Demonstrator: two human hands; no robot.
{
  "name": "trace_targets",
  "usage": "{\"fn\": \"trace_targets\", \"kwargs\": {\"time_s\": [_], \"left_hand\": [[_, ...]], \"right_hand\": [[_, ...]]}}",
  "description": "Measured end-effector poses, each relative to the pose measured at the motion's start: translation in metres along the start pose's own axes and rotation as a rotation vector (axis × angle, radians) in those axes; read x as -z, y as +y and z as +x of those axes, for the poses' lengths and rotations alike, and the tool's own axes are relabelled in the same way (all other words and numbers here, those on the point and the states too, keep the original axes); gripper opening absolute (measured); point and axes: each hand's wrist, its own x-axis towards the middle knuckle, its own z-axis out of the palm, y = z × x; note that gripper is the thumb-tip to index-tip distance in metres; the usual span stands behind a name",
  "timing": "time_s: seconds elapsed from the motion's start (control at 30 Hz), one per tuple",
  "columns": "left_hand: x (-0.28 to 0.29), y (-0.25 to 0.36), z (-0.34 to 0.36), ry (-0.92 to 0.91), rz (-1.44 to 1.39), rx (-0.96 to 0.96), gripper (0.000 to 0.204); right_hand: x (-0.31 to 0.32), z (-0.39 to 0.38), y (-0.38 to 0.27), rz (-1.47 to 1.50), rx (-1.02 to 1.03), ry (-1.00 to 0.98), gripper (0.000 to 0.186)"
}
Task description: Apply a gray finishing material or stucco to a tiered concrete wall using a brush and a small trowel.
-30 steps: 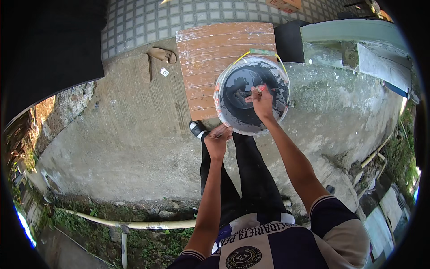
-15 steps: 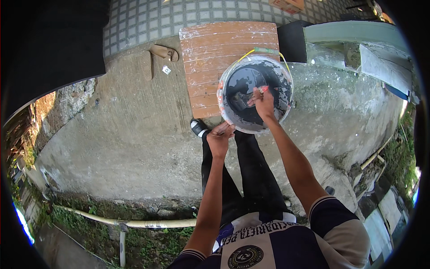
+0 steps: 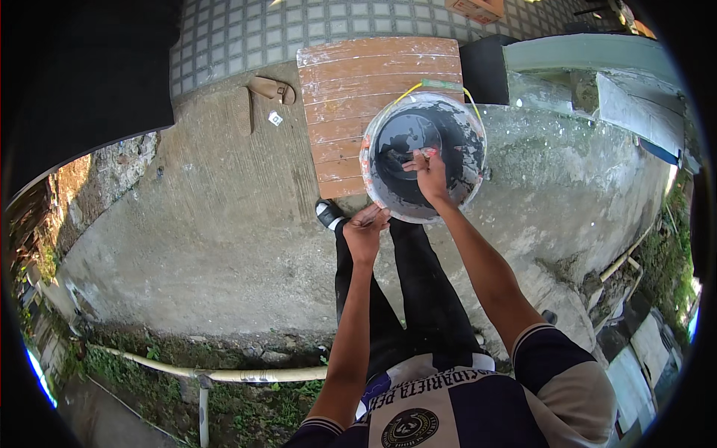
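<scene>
- Centrally, in the head view, a wide pale bucket (image 3: 365, 163), its walls smeared with grey, overlaps the near right part of a brown slatted board (image 3: 336, 112); whether it rests on the board cannot be told.
- Dark liquid (image 3: 407, 132) pooled inside the bucket, shiny on top; grey, patchy coating on the inner wall, heaviest to the right.
- Yellow bail with a green grip (image 3: 442, 85) lies along the bucket's far edge.
- Right hand (image 3: 428, 175) reaches over the bucket's mouth, fingers bent around a small red thing (image 3: 429, 151); its kind is too small to make out.
- Left hand (image 3: 364, 226) at the near left rim, fingers curled and fingertips against the bucket; cannot tell whether they grip it or only steady it.
- Black-and-white footwear (image 3: 328, 214) on the left foot, beside the board's near left corner.
- Left of the board, on rough concrete (image 3: 202, 224): a pair of brown sandals (image 3: 270, 89), set at an angle to each other, with a small white scrap (image 3: 275, 118) just beside them.
- Farther out, grey tiling (image 3: 239, 37) and a cardboard box (image 3: 478, 9) near the top edge.
- Pale pipe (image 3: 261, 375) crosses low on the left, above greenery.
</scene>
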Motion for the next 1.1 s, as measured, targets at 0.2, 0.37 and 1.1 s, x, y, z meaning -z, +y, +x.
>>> {"fn": "trace_targets", "kwargs": {"time_s": [0.2, 0.37, 1.1], "left_hand": [[-0.003, 0.001, 0.000, -0.003, 0.005, -0.020, 0.027], [0.002, 0.000, 0.000, 0.011, 0.009, -0.021, 0.027], [0.006, -0.005, 0.003, -0.026, -0.001, -0.045, 0.028]], "right_hand": [[0.011, -0.006, 0.009, 0.015, -0.092, 0.034, 0.026], [0.033, 0.004, -0.013, 0.057, -0.270, -0.050, 0.023], [0.034, 0.000, -0.039, 0.157, -0.419, 0.159, 0.020]]}}
